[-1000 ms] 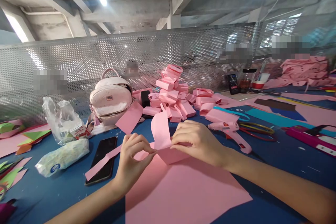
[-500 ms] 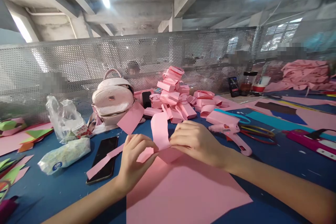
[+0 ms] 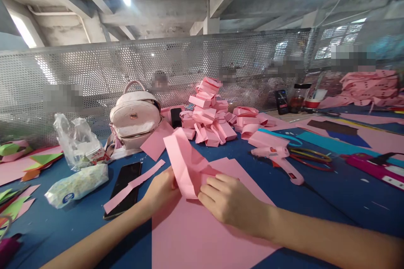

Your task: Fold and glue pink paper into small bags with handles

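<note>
A folded pink paper strip (image 3: 183, 162) stands up between my hands, bent into an open box-like shape. My right hand (image 3: 225, 199) is closed on its right side, fingers curled over the paper edge. My left hand (image 3: 162, 189) is at its left side, with the fingertips hidden behind the paper; the fingers look bent around it. Under both hands lies a large pink paper sheet (image 3: 202, 235). A pink glue gun (image 3: 279, 157) rests on the blue table to the right of my right hand.
Behind stands a pile of folded pink paper pieces (image 3: 206, 111), beside a pale backpack (image 3: 135, 113). At left are a black phone (image 3: 124, 189) with a paper strip across it, a tissue pack (image 3: 77, 185) and a plastic bag (image 3: 75, 141). A magenta power strip (image 3: 374, 168) lies at right.
The folded paper has turned and tipped left, showing its creased side. My right hand has moved lower, and my left hand has gone behind the paper.
</note>
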Available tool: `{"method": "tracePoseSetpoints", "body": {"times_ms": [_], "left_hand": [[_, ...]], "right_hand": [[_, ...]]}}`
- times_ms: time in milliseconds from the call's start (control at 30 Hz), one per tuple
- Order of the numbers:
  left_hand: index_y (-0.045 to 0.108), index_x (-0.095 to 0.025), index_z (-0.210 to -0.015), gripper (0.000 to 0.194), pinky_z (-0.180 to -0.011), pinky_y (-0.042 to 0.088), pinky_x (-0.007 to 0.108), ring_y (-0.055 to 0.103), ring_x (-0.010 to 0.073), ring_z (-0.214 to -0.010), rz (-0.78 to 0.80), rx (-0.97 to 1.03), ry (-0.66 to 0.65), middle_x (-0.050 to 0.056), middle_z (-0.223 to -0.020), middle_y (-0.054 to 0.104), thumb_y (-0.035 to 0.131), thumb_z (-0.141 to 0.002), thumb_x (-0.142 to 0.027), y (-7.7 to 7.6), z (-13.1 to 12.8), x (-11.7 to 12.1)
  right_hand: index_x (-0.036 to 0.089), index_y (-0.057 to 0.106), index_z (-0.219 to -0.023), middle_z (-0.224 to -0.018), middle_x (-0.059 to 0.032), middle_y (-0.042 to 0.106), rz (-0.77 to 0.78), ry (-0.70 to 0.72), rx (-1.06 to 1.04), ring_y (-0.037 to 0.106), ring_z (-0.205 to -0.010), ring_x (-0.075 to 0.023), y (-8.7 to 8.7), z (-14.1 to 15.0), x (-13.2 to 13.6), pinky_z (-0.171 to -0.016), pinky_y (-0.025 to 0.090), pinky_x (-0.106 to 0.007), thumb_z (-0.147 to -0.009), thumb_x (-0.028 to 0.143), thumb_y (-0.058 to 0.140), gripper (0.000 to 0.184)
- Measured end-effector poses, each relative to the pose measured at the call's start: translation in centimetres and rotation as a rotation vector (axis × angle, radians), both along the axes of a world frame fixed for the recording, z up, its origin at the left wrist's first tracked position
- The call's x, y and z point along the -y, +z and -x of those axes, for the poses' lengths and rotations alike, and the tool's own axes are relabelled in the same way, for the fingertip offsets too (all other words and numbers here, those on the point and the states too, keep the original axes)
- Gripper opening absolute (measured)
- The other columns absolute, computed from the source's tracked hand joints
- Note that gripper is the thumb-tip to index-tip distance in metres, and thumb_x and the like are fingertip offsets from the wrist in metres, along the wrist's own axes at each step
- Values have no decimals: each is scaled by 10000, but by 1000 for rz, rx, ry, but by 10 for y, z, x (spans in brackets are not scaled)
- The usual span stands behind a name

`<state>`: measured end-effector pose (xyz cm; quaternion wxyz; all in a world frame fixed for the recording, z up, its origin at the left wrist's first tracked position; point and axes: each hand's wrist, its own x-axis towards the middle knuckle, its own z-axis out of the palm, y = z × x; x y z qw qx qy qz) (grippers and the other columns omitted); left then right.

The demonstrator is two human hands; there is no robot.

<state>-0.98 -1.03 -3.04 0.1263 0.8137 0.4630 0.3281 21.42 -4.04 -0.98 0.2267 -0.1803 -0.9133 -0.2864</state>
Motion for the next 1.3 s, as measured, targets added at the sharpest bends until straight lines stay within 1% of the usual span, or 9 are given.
{"method": "tracePoseSetpoints", "body": {"times_ms": [233,367,467,667,867,967,1067,1200,1300], "left_hand": [[619,-149,-617,226,-554,378,317,607,249,-564,-164,-592,55,74,-573,606,585,-694,61,6,1,53],[685,-191,-859,164,-525,415,305,599,210,-598,-447,-812,-156,60,-699,680,584,-796,-79,-13,-19,90],[673,-196,-947,182,-519,447,300,631,216,-710,-565,-799,-149,110,-1013,742,547,-829,-137,-28,-29,100],[625,-193,-912,114,-390,360,270,614,196,-640,-554,-810,-50,143,-1194,717,554,-831,-155,-31,-36,95],[624,-203,-1039,218,-455,432,286,642,210,-695,-480,-827,-68,135,-1206,710,591,-824,-217,-29,-41,89],[616,-197,-1102,259,-480,442,289,655,217,-739,-487,-804,-70,134,-1144,722,582,-851,-252,-34,-39,87],[605,-158,-1151,295,-518,472,289,670,227,-811,-517,-816,-107,142,-1109,723,537,-869,-214,-38,-35,82],[609,-142,-1156,298,-648,544,333,642,300,-1101,-525,-867,-118,144,-1160,703,501,-879,-165,-38,-29,72],[618,-145,-1157,295,-731,563,387,631,319,-1129,-488,-879,-101,136,-1154,701,478,-898,-156,-30,-29,63]], "right_hand": [[160,609,-713,-644,-52,611,163,-82,164,499,-589,-196,-30,5,1,-491,217,-342,-695,-51,516,231],[163,622,-703,-651,-42,628,295,-104,242,522,-578,-194,-22,13,2,-486,212,-326,-740,-22,575,194],[174,638,-695,-689,-57,647,460,-145,250,543,-609,-211,-5,12,7,-522,277,-335,-838,233,632,155],[142,681,-840,-813,-74,675,664,-96,252,580,-746,-210,13,-8,4,-635,368,-347,-956,229,497,234],[154,664,-805,-787,-42,675,711,-21,273,586,-731,-190,15,-15,0,-659,395,-330,-884,178,614,96],[191,584,-643,-662,23,632,809,41,100,549,-644,-130,33,-17,2,-666,387,-285,-893,163,610,252],[207,599,-646,-623,30,612,735,22,-104,524,-595,-127,47,-27,-4,-660,376,-293,-932,203,562,288],[209,720,-900,-835,-34,717,613,-96,-143,639,-810,-188,38,-45,-26,-768,446,-320,-954,183,515,213],[176,699,-1090,-1071,-84,729,581,-79,-76,641,-1016,-228,19,-51,-41,-897,478,-372,-947,148,509,240]]}}
